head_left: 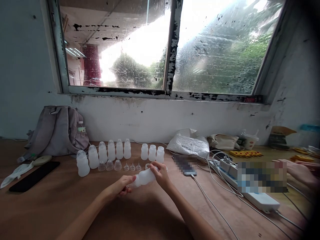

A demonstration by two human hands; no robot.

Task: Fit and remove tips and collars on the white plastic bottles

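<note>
A frosted white baby bottle (145, 177) lies tilted on its side between my two hands, above the table. My right hand (161, 173) is closed around its right end. At the other end, the fingers of my left hand (124, 185) pinch the bottle's neck; a clear part there is mostly hidden by them. Behind stand several capped baby bottles (102, 152) in a slanting row, and three bottles without caps (152, 153). In front of these lie three clear domed caps (109, 165) and three clear silicone nipples (132, 166). A pale ring (147, 165) is partly hidden behind my right hand.
To the left are a grey backpack (58, 131), a black slab (34, 176) and a white mask-like cloth (17, 174). A plastic-wrapped package (188, 146), a charging phone (190, 171) and a white power strip (260, 200) with loose cables stand right. Another person's hand (297, 170) is at far right.
</note>
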